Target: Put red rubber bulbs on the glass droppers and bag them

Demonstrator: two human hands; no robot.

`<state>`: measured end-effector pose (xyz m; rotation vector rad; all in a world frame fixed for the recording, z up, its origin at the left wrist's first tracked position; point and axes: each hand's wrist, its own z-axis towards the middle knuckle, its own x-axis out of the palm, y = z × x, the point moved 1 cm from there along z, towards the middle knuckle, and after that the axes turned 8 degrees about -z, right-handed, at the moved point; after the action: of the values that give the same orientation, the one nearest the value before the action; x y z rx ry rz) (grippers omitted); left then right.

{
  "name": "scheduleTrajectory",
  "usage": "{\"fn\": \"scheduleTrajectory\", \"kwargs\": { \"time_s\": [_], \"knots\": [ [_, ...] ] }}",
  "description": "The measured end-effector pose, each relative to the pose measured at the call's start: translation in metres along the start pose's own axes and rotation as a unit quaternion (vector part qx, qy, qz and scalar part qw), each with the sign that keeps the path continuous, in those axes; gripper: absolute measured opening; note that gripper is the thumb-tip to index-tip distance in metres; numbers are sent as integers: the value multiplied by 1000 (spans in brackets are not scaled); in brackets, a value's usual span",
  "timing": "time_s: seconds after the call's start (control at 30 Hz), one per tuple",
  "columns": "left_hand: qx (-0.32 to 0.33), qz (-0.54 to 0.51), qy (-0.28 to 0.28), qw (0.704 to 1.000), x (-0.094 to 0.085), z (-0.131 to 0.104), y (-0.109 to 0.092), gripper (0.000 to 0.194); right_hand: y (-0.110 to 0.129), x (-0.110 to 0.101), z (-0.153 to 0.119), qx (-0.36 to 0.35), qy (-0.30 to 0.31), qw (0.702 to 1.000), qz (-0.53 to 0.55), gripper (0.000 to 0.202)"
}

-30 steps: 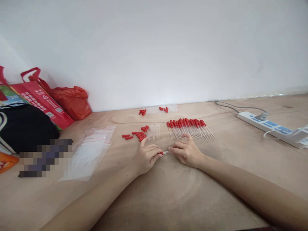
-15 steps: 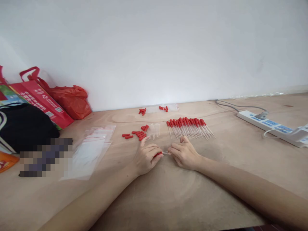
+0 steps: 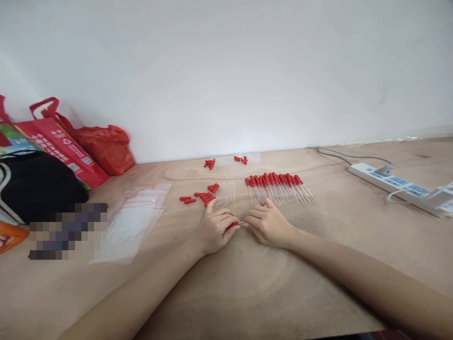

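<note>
My left hand (image 3: 216,230) pinches a red rubber bulb (image 3: 233,225) between thumb and fingers. A clear thin tube (image 3: 241,224) spans the small gap from the bulb to my right hand (image 3: 267,224), whose closed fingers grip it. Beyond my left hand lie loose red bulbs (image 3: 190,201) and a row of bare clear tubes (image 3: 225,193). Past my right hand, many tubes with red bulbs on their ends (image 3: 279,187) lie side by side in a slanted row.
Clear plastic bags (image 3: 136,222) lie at the left. Behind them are a black bag (image 3: 38,189) and red bags (image 3: 106,148). More red bulbs (image 3: 209,164) lie near the wall. A white power strip (image 3: 396,184) with cables sits at the right.
My right hand has moved slightly left, closer to my left hand. Less of the clear tube shows between them. My left hand has hardly moved.
</note>
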<state>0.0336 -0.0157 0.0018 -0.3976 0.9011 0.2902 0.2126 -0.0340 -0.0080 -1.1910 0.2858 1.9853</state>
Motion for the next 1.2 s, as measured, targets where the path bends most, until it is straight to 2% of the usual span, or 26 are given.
{"fn": "scheduleTrajectory", "kwargs": {
  "time_s": [0.1,0.17,0.23,0.3,0.4,0.47,0.57,0.63,0.83,1.07,1.2],
  "knots": [
    [-26,2,-5,1000,-1,-1,5,9,-5,-5,1,-10,44,999,-15,20],
    [-67,1,-24,997,-2,-3,9,14,-13,-8,1,25,70,997,-17,17],
    [-112,-6,-48,993,-4,-7,12,23,-26,-9,1,108,85,990,-6,17],
    [-130,-31,-46,990,-6,-9,14,21,-41,-7,4,224,89,970,22,19],
    [-104,-81,26,991,-8,-11,11,24,-57,1,13,368,81,925,45,21],
    [-90,-102,95,986,-8,-11,8,33,-59,9,22,406,78,910,27,22],
    [-109,-111,173,973,-9,-11,7,40,-56,23,37,418,97,903,-22,24],
    [-121,-110,191,968,-8,-11,8,40,-54,30,44,428,114,895,-51,24],
    [-123,-106,194,967,-7,-12,10,40,-54,40,55,435,151,886,-62,24],
    [-120,-102,178,971,-9,-10,8,37,-53,43,54,430,148,888,-73,24],
    [-106,-98,169,975,-8,-11,8,36,-50,42,56,420,119,897,-76,23]
  ]
}}
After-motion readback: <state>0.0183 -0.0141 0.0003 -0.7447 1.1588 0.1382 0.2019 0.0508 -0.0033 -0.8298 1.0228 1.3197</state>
